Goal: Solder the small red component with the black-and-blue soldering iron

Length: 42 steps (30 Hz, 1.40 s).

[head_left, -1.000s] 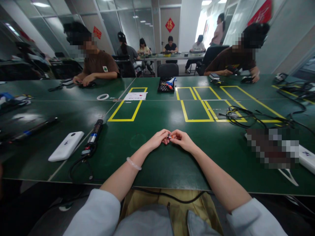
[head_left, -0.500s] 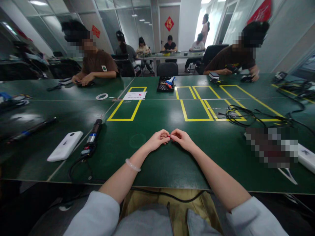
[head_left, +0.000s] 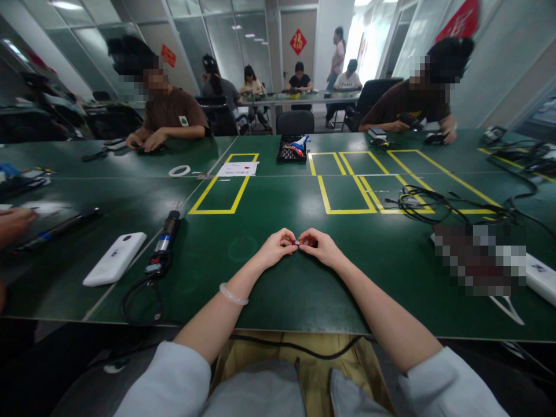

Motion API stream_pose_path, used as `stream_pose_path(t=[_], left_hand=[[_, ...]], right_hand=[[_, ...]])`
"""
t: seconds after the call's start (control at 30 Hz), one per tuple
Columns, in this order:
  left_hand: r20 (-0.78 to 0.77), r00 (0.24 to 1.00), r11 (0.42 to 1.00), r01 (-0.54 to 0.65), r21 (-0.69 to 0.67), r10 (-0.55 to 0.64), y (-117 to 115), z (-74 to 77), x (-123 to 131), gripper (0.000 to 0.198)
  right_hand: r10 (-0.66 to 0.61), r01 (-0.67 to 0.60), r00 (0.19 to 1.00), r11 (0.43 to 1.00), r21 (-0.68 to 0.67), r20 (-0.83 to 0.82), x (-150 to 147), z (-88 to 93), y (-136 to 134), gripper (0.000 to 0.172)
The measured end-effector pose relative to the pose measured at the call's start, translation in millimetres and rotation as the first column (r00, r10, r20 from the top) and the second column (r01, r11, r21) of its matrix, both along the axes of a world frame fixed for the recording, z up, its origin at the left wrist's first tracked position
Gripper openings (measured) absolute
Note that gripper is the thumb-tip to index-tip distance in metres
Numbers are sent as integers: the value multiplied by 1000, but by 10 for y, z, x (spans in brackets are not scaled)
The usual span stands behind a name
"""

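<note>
My left hand [head_left: 278, 242] and my right hand [head_left: 320, 245] meet above the green table, fingertips almost touching. Both are closed in a pinch on a small piece [head_left: 297, 243] with red, whitish and orange bits. Fingers cover most of it, and it is too small to tell its kind. A pale bracelet [head_left: 233, 294] circles my left wrist. Left of my hands lies a dark cylindrical device [head_left: 163, 243] with a silver and blue band and a cable, beside a white box-shaped device [head_left: 115, 259].
A black tray [head_left: 284, 152] of tools stands ahead. Yellow tape [head_left: 347, 212] outlines rectangles on the table [head_left: 269, 197]. Tangled black cables [head_left: 419, 200] lie at right. A tape roll [head_left: 179, 171] and paper [head_left: 238, 168] lie ahead left. Co-workers sit opposite; another person's hand [head_left: 17, 226] is at far left.
More of the small piece now shows between my fingertips, with whitish and orange bits visible. Another person's hand has come in at the far left. A person in the background has moved left.
</note>
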<state>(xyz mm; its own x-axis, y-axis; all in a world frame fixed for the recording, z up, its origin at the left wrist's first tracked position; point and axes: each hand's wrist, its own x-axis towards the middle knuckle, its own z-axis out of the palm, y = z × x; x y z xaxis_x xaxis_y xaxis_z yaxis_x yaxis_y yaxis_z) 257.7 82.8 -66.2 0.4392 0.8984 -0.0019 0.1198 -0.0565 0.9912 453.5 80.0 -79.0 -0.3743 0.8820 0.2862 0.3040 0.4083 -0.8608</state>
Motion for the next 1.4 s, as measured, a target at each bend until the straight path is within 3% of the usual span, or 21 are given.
stream_pose_path(t=[0.2, 0.33, 0.4, 0.47, 0.53, 0.67, 0.73, 0.8, 0.9, 1.0, 1.13, 1.27, 1.4], left_hand=[[-67, 996, 998, 59, -31, -61, 37, 66, -29, 37], [-329, 922, 975, 221, 23, -202, -29, 313, -237, 48], [-476, 860, 961, 258, 102, -181, -106, 439, -442, 51], [-604, 795, 950, 226, 216, -52, -187, 519, -722, 53], [-709, 686, 922, 149, 356, 163, -252, 538, -1074, 54], [-772, 334, 816, 16, 578, 541, -355, 443, -1917, 62], [-757, 167, 772, -52, 633, 632, -428, 367, -2336, 69], [-770, 69, 770, -136, 623, 635, -518, 294, -2696, 76], [-814, 81, 809, -198, 553, 576, -643, 219, -3058, 78], [-826, 106, 821, -236, 520, 554, -705, 205, -3213, 70], [-848, 121, 831, -313, 461, 516, -699, 240, -3269, 65], [-839, 163, 841, -268, 469, 520, -674, 275, -3280, 70], [-842, 100, 835, -232, 499, 531, -689, 309, -3118, 80]], right_hand=[[0, 0, 1000, 999, -46, -3, 5, 10, 6, 17], [9, -9, 1000, 999, -52, 6, 10, 0, 12, 18], [8, -8, 1000, 998, -62, 11, 8, 15, 2, 18], [6, -5, 1000, 997, -77, 12, 4, 38, -14, 18], [7, -6, 1000, 996, -88, 11, -2, 58, -30, 18], [8, -7, 1000, 996, -94, 14, -16, 75, -45, 18], [9, -7, 1000, 995, -97, 14, -22, 74, -45, 18], [12, -11, 1000, 995, -101, 16, -27, 69, -42, 18], [17, -14, 1000, 995, -101, 23, -29, 51, -36, 19], [15, -12, 999, 995, -99, 30, -27, 32, -32, 20], [17, -15, 1000, 995, -101, 20, -28, 29, -31, 19], [20, -18, 1000, 995, -96, 23, -33, 45, -36, 20], [20, -18, 1000, 995, -96, 20, -47, 64, -47, 21]])
